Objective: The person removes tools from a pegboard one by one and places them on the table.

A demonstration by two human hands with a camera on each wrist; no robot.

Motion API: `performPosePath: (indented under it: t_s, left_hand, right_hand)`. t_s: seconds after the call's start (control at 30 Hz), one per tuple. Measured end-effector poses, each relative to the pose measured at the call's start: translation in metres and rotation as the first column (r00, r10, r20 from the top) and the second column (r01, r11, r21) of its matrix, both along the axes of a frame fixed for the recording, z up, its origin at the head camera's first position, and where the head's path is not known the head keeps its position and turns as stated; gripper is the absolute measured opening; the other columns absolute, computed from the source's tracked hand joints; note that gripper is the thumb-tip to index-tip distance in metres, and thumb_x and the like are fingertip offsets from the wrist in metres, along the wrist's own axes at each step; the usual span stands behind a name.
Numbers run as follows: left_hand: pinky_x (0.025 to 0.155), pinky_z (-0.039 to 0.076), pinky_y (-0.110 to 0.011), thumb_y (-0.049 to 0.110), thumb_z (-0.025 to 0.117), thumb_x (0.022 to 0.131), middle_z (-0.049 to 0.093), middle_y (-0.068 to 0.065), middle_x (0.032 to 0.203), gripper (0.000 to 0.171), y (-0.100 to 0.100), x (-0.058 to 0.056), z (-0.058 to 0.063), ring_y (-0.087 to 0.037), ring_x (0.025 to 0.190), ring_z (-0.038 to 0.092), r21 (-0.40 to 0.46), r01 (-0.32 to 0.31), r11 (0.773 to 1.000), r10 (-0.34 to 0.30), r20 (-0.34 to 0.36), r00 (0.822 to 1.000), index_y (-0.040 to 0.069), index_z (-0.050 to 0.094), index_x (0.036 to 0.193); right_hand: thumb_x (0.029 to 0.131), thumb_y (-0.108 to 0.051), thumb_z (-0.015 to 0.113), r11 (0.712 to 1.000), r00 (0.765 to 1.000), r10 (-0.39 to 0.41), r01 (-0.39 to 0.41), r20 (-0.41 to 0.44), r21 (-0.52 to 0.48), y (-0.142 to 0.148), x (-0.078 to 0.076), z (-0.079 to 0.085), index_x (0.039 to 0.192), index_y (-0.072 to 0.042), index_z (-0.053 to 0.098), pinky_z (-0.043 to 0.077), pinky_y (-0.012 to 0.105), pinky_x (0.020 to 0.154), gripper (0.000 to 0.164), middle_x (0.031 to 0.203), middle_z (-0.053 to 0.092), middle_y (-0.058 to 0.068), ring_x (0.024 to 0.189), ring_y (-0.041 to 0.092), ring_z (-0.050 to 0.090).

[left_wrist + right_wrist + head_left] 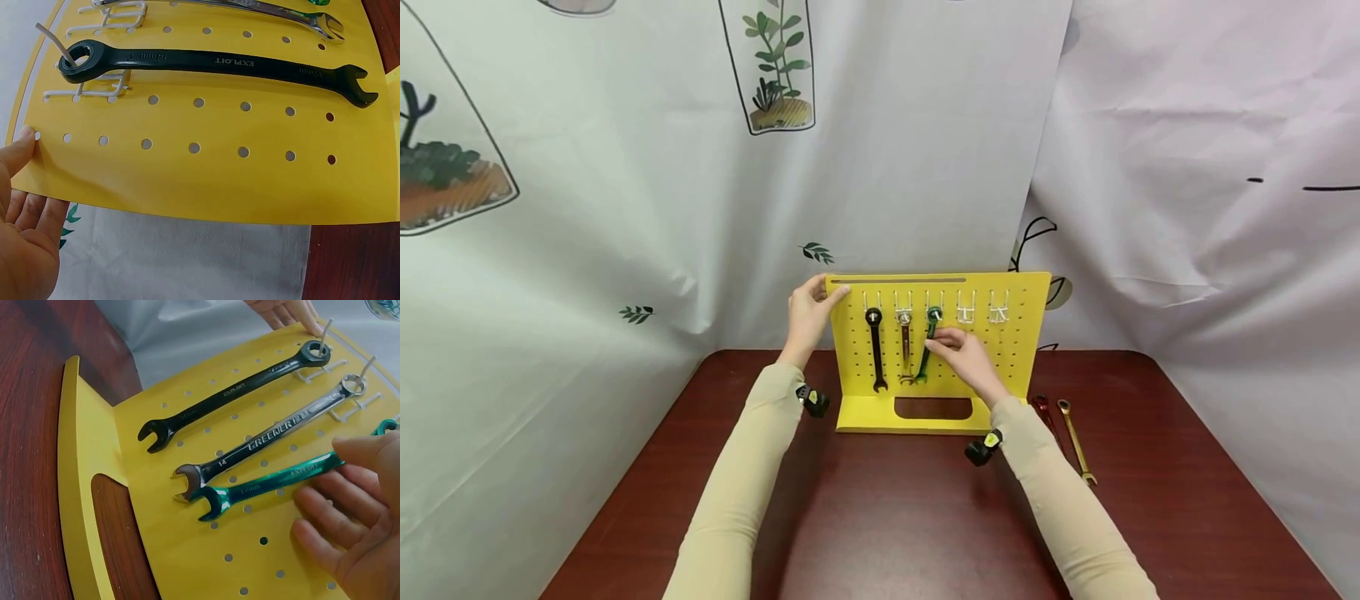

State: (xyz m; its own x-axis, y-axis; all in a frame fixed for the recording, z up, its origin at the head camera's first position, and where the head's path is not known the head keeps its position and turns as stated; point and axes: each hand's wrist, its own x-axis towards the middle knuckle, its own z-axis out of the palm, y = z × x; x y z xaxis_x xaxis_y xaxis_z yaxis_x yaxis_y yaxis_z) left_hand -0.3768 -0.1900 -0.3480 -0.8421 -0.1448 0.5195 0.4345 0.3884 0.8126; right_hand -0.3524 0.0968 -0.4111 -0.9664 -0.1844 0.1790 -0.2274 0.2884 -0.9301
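A pale, plant-printed curtain [910, 167] hangs behind a dark red-brown table [880, 517]. The right hand [967, 357] is nearly closed, pinching the green wrench [269, 482] between thumb and fingers; the wrench's ring end sits at a pegboard hook toward that hand's eleven o'clock, its jaw end at eight. The left hand [808, 315] grips the yellow pegboard [1027, 333] at its ten o'clock corner, thumb in front. Toward nine o'clock of the green wrench hang a silver wrench [275, 437], then a black wrench [212, 61]. A red wrench [1048, 415] and a gold wrench [1077, 442] lie at the pegboard's four o'clock.
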Motion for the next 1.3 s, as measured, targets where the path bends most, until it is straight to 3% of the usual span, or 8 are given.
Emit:
performPosePath:
  t_s: [0.17, 0.43, 0.6, 1.3]
  left_hand:
    - [0.079, 0.054, -0.033, 0.037, 0.077, 0.090, 0.073, -0.010, 0.105, 0.047, 0.001, 0.000, 0.000, -0.021, 0.094, 0.067, -0.004, 0.002, 1.000, -0.002, 0.001, 1.000, 0.007, 0.069, 0.125]
    - [0.082, 0.055, -0.034, 0.038, 0.077, 0.090, 0.073, -0.010, 0.107, 0.048, 0.000, 0.001, 0.000, -0.022, 0.095, 0.067, -0.001, -0.007, 1.000, 0.007, 0.012, 1.000, 0.007, 0.069, 0.125]
    - [0.082, 0.056, -0.035, 0.036, 0.078, 0.090, 0.073, -0.011, 0.107, 0.047, -0.002, 0.000, 0.000, -0.022, 0.095, 0.067, 0.005, -0.009, 1.000, 0.009, 0.008, 1.000, 0.006, 0.069, 0.124]
    - [0.073, 0.053, -0.027, 0.035, 0.078, 0.090, 0.074, -0.010, 0.102, 0.044, 0.000, 0.000, 0.000, -0.019, 0.090, 0.068, 0.005, -0.009, 1.000, 0.009, 0.006, 1.000, 0.007, 0.070, 0.123]
  right_hand:
    - [0.095, -0.039, 0.071, 0.997, 1.000, 0.016, -0.015, 0.020, -0.082, -0.002, -0.003, 0.001, 0.137, 0.001, 0.056, 0.050, 0.044, 0.102, 0.059, 0.128, 0.066, 0.018, 0.119, 0.033, 0.062]
    - [0.100, -0.030, 0.066, 0.989, 0.998, 0.052, -0.048, 0.022, -0.139, -0.004, -0.007, 0.001, 0.131, 0.003, 0.060, 0.052, 0.041, 0.100, 0.046, 0.122, 0.069, 0.018, 0.118, 0.032, 0.063]
    - [0.103, -0.027, 0.062, 0.981, 0.996, 0.089, -0.083, 0.026, -0.175, -0.004, -0.004, 0.005, 0.134, 0.005, 0.057, 0.050, 0.045, 0.102, 0.045, 0.125, 0.067, 0.022, 0.121, 0.036, 0.060]
    - [0.107, -0.026, 0.053, 0.991, 0.998, 0.047, -0.053, -0.050, -0.123, -0.004, 0.008, 0.002, 0.131, 0.001, 0.058, 0.053, 0.047, 0.095, 0.037, 0.119, 0.069, 0.020, 0.113, 0.034, 0.065]
